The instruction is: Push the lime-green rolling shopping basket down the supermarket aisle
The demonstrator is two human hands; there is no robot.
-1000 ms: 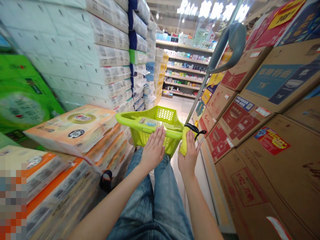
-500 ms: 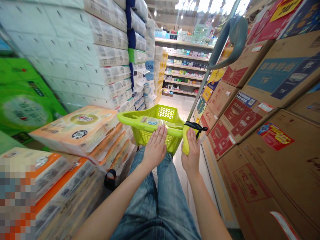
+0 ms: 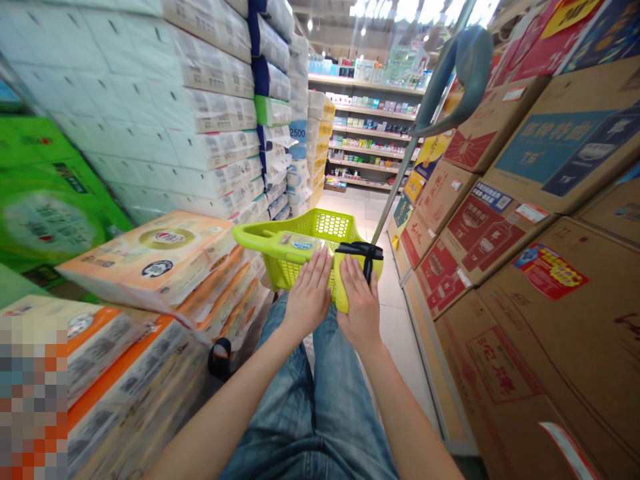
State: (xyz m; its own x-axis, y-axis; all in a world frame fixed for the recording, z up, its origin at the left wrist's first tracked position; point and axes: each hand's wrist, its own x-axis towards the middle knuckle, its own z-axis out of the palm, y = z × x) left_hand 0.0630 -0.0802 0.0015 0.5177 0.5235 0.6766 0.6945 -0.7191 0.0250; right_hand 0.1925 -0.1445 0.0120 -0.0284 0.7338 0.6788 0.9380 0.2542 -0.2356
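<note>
A lime-green perforated shopping basket [image 3: 280, 267] stands in front of my legs, a label [image 3: 297, 241] on its near bar. My left hand [image 3: 311, 283] lies at that bar, its fingers stretched out side by side and apparently holding nothing. Close beside it, my right hand [image 3: 361, 300] grips a soft yellow pouch [image 3: 342, 293] with a black band and cord at its top. The right fingers rest along the front of the pouch; its back is hidden. The right part of the basket is behind the pouch.
Packs of tissue [image 3: 215, 153] are stacked high on the left, with an orange pack [image 3: 150, 257] lower down. Cardboard cartons [image 3: 565, 300] line the right side. A metal pole [image 3: 395, 193] with a grey loop handle [image 3: 463, 87] leans there. Stocked shelves [image 3: 373, 130] close the aisle.
My right hand has moved left with the yellow pouch, which now shows its broader face near my left hand. The left hand and basket have barely shifted.
</note>
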